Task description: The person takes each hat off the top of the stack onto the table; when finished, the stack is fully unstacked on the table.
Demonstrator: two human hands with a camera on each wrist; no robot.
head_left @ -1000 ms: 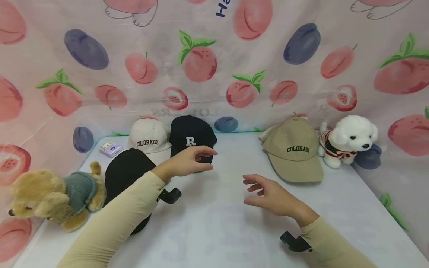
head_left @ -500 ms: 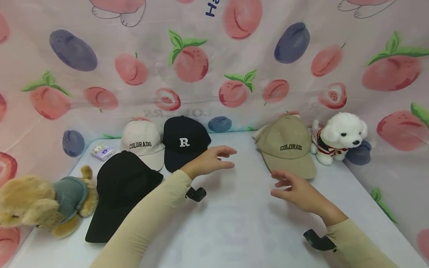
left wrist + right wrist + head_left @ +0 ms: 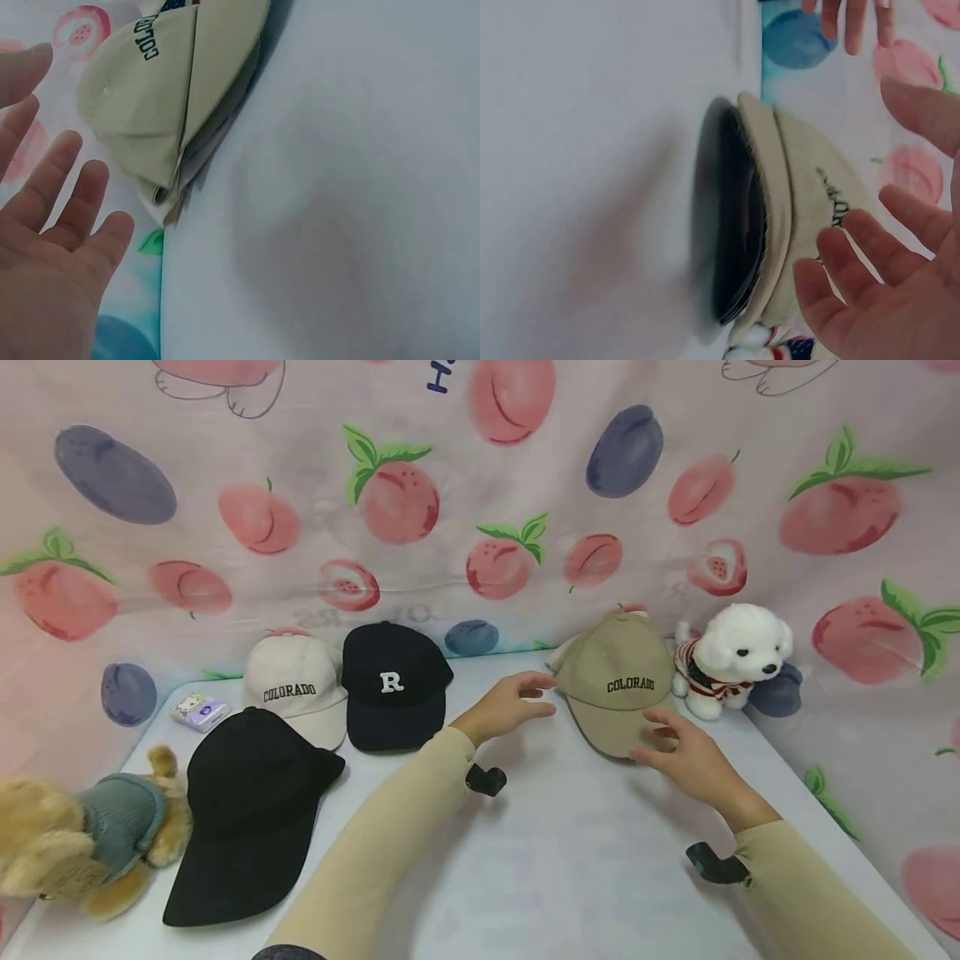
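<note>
A khaki baseball cap (image 3: pixel 618 664) marked COLORADO stands at the back right of the white table, its brim toward me. In the left wrist view more layers show beneath the khaki cap (image 3: pixel 150 97). My left hand (image 3: pixel 506 708) hovers just left of the cap, fingers spread and loosely bent, holding nothing. Over the right part of the brim is my right hand (image 3: pixel 693 756), also relaxed, thumb and fingers apart around no object. In the right wrist view the dark underside of the brim shows beside the fingers of my right hand (image 3: pixel 885 277).
At left lie a black cap (image 3: pixel 251 810), a white COLORADO cap (image 3: pixel 288 681) and a navy cap with an R (image 3: pixel 393 685). A tan plush dog (image 3: pixel 97 835) and a small purple packet (image 3: pixel 200 712) are beside them. A white plush dog (image 3: pixel 731 656) sits right of the khaki cap.
Both hands have moved right and forward, from over the table's middle to either side of the khaki cap. The head view has turned right. The caps and plush dogs have stayed put.
</note>
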